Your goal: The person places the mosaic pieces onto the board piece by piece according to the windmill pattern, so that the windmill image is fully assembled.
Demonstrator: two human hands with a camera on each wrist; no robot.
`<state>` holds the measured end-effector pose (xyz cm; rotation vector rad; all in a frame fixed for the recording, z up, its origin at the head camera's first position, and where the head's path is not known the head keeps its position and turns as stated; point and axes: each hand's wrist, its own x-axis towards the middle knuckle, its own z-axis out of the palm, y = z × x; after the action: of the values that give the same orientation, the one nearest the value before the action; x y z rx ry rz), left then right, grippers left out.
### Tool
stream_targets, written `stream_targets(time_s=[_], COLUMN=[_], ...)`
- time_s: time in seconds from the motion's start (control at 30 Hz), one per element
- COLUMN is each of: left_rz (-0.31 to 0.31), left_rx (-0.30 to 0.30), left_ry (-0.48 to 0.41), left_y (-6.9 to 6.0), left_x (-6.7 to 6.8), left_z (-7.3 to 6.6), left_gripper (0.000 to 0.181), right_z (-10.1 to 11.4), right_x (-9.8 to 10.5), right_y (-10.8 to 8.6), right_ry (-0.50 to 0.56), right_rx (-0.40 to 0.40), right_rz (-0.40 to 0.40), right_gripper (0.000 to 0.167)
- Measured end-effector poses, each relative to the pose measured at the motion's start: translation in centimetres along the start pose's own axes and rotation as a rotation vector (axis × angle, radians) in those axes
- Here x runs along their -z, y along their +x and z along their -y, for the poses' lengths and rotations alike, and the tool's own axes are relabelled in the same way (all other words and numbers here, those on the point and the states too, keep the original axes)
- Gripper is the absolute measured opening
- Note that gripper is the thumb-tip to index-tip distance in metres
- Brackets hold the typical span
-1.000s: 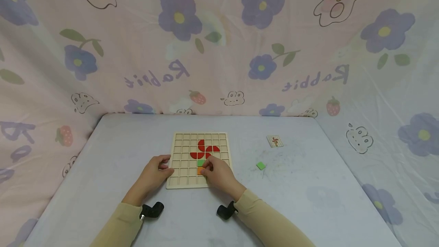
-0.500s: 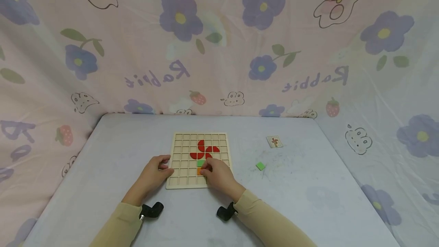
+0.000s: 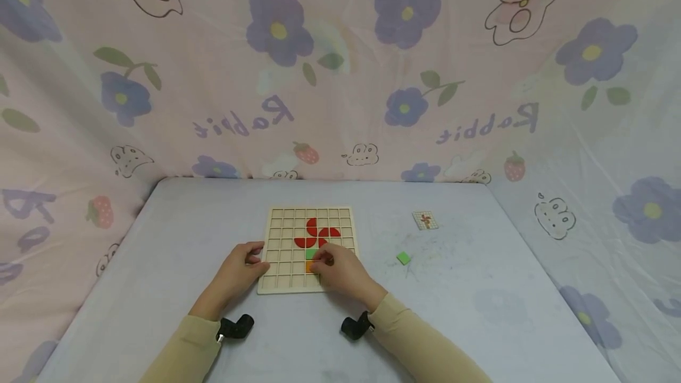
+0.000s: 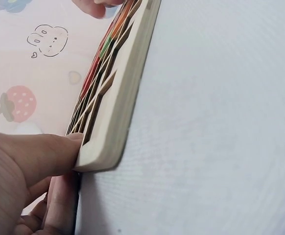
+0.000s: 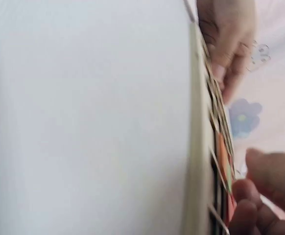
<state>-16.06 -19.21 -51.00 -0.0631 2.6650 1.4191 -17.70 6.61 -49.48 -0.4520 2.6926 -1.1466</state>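
A square wooden grid board [image 3: 284,250] lies on the table with several red rounded pieces [image 3: 305,243] set in it like a pinwheel. Below them, a green square tile [image 3: 311,253] and an orange square tile [image 3: 310,266] sit in cells of one column. My left hand [image 3: 238,268] grips the board's left edge, thumb on top and the other fingers along the side. My right hand [image 3: 346,270] hovers at the orange tile with curved fingers; in the right wrist view, thumb and forefinger are apart with nothing seen between them. It hides part of the board's lower right.
To the right of the board lies a loose green tile [image 3: 404,258]. Farther back is a small card [image 3: 425,220] printed with a grid and a red pinwheel. Patterned cloth [image 3: 340,75] hangs behind and beside the white table [image 3: 457,324].
The right hand and wrist have shifted very slightly to the right. The left hand stays at the board's edge, and the tiles lie as before.
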Motion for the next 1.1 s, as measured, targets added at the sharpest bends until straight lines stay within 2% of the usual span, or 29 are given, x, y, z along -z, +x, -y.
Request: stream_targets(time_s=[0.2, 0.33, 0.57, 0.9, 1.1], left_rz=[0.0, -0.002, -0.01, -0.01, -0.017], left_rx=[0.003, 0.0, -0.016, -0.016, -0.006], left_ry=[-0.005, -0.008, -0.004, -0.001, 0.006], left_y=[-0.1, -0.1, 0.1, 0.2, 0.1], left_x=[-0.1, -0.2, -0.2, -0.3, -0.2], left_z=[0.0, 0.0, 0.1, 0.2, 0.1], left_gripper=[0.054, 0.054, 0.054, 0.054, 0.055], right_z=[-1.7, -3.5, -6.4, -10.7, -12.5], right_x=[2.9, 5.1, 8.1, 11.4, 13.3], right_y=[-0.3, -0.5, -1.5, -3.1, -3.9], right_ry=[0.063, 0.084, 0.055, 0.029, 0.054], right_rx=[-0.012, -0.029, -0.076, -0.125, -0.138], right_rz=[-0.009, -0.061, -0.145, -0.17, -0.13], right_gripper=[0.014, 0.024, 0.028, 0.038, 0.041])
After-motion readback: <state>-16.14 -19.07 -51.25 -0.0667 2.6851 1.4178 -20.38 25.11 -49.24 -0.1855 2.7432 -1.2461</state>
